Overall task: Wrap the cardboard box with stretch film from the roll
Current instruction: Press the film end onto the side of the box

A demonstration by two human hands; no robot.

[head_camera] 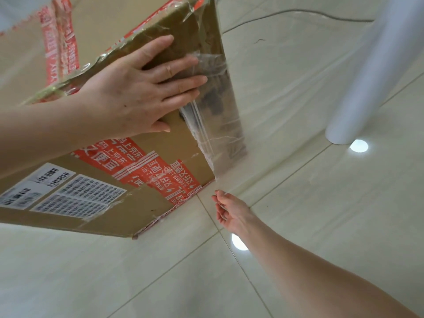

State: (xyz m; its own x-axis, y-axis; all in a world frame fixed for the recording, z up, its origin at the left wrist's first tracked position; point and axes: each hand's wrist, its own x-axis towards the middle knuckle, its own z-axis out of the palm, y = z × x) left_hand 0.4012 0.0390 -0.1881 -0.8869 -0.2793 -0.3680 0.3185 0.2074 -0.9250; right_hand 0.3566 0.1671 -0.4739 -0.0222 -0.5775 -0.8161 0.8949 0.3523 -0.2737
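A large cardboard box (98, 203) with red printed tape and white barcode labels stands on the tiled floor, filling the left and top of the view. Clear stretch film (213, 125) lies bunched and wrinkled over its right vertical edge. My left hand (137, 88) presses flat with straight fingers against the box's upper side, fingertips on the film. My right hand (229, 210) hovers low beside the box's bottom corner, fingers loosely curved, holding nothing I can see. The white stretch film roll (371, 72) stands upright at the right, apart from both hands.
Pale glossy floor tiles (321, 226) with grout lines surround the box. A dark cable (298, 13) runs across the floor at the top right. Bright ceiling-light reflections show on the tiles near the roll and near my right wrist.
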